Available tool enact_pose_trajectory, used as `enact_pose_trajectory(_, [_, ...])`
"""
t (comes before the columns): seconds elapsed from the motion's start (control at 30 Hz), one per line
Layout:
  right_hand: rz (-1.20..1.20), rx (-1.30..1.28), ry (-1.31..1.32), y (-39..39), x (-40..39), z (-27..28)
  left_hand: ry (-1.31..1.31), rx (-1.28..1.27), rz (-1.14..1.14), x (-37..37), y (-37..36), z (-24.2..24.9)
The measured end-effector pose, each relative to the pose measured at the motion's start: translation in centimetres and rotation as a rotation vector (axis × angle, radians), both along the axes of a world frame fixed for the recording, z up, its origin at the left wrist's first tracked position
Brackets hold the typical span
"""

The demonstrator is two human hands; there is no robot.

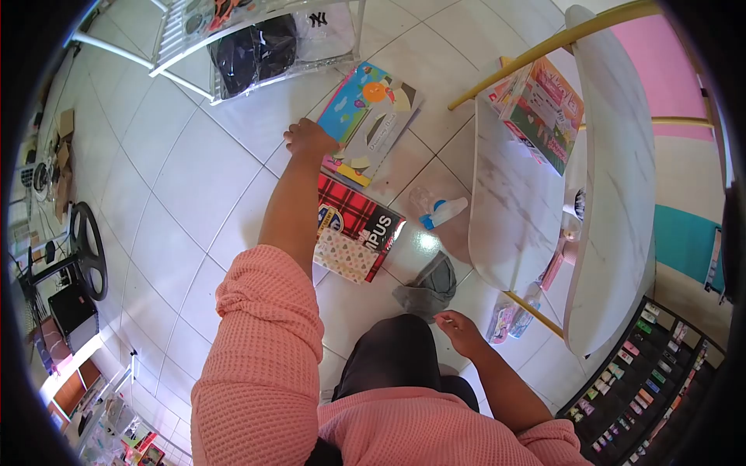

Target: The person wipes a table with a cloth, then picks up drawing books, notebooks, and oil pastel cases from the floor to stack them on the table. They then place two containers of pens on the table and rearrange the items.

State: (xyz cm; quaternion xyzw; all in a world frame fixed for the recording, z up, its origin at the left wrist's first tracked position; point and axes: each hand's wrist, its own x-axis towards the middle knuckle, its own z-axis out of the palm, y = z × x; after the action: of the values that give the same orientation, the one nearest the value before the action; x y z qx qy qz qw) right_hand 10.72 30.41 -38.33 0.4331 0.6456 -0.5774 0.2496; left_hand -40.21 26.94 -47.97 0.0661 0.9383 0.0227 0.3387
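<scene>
My left hand (308,140) is stretched out at the left edge of a colourful picture book (371,120), its thumb over the cover and its other fingers bent past the edge. Just below lies a red plaid package (361,217) with "MPUS" lettering, and a patterned packet (346,255) rests on its lower part. My right hand (460,332) hovers near my knee with loosely bent fingers, apart and holding nothing visible. A grey cloth-like item (431,286) lies on the tiles close to it. A clear bottle with blue parts (443,213) lies to the right of the package.
A marble-look shelf unit (517,202) with gold rails stands at right, with boxed items (544,109) on it. A white wire rack (179,46) holds bagged caps at the top. At lower right is a dark display rack (645,380); a black wheel (88,251) is at far left.
</scene>
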Motion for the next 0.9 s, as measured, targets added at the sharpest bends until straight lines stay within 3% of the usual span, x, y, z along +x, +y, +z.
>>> enact_pose_trajectory(0.1, [-0.072,0.015,-0.044,0.5,2.3,0.3,0.077,-0.029,-0.037,0.6,0.6,-2.6])
enact_pose_trajectory(0.2, [-0.155,-0.005,-0.129,0.8,4.5,1.2,0.023,0.015,0.054,2.5,1.2,-1.1])
enact_pose_trajectory(0.3, [-0.214,-0.036,-0.184,0.8,7.3,0.7,0.116,-0.080,-0.111,4.6,1.1,0.4])
enact_pose_trajectory(0.37, [-0.251,-0.055,-0.199,0.1,8.1,1.0,0.040,-0.019,0.097,4.8,0.9,1.0])
enact_pose_trajectory(0.5, [-0.267,-0.077,-0.167,-0.4,6.9,0.2,-0.081,0.009,0.071,3.5,0.3,1.7])
enact_pose_trajectory(0.6, [-0.106,-0.033,-0.043,-0.3,3.3,-1.1,-0.106,-0.061,0.059,3.4,0.1,0.9])
enact_pose_trajectory(0.7, [0.012,0.000,0.159,-0.5,-2.4,-2.3,0.035,-0.084,0.039,3.9,-0.2,-2.3])
enact_pose_trajectory(0.77, [0.066,0.070,0.237,-1.5,-5.9,-5.4,0.016,0.109,-0.003,3.9,-0.8,-3.7])
enact_pose_trajectory(0.83, [0.046,0.102,0.418,-1.9,-11.7,-4.7,0.007,0.156,0.061,4.8,-0.9,-0.9])
enact_pose_trajectory(0.9, [-0.034,-0.037,0.456,-1.6,-16.4,-6.1,-0.006,0.201,0.126,5.1,-1.6,-0.2])
